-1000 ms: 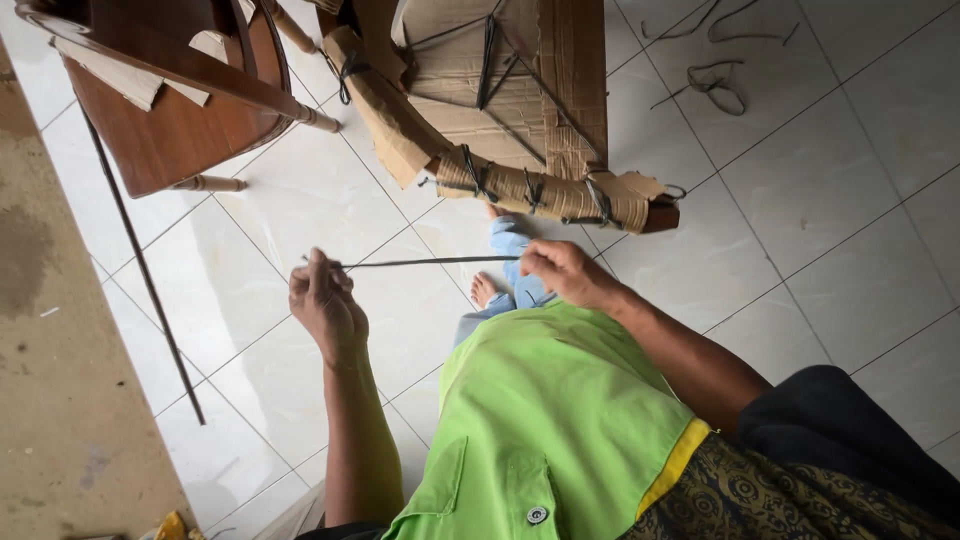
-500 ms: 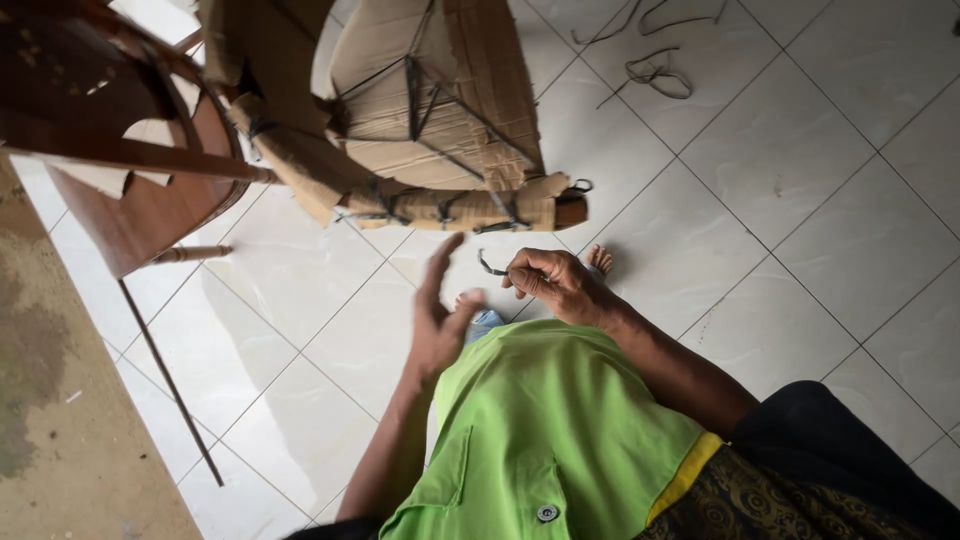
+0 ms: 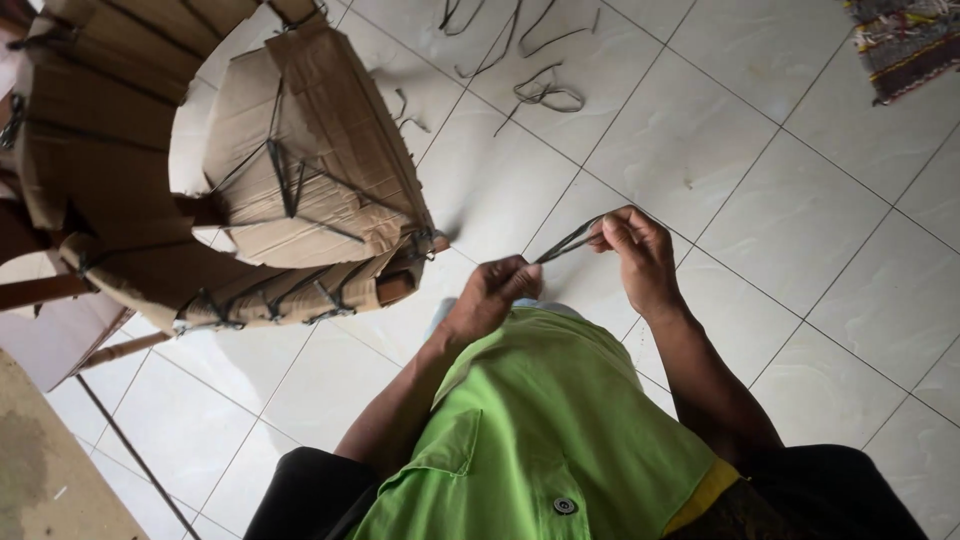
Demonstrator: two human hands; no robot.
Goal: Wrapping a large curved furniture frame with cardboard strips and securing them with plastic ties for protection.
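Note:
In front of my green shirt, both hands hold a short dark rubber strip (image 3: 568, 241) over the white tiled floor. My left hand (image 3: 490, 295) pinches its lower end. My right hand (image 3: 637, 255) pinches its upper end, with the strip stretched between them. To the left stands a wooden chair frame wrapped in brown cardboard (image 3: 300, 170), tied on with dark bands.
Several loose dark strips (image 3: 545, 92) lie on the tiles at the top. A woven rug corner (image 3: 905, 45) shows at the top right. A thin rod (image 3: 130, 450) and a brown floor strip (image 3: 40, 470) run along the lower left.
My hands have come closer together, so the strip between them is shorter than a second ago. The view has shifted, and the wrapped chair now sits further left.

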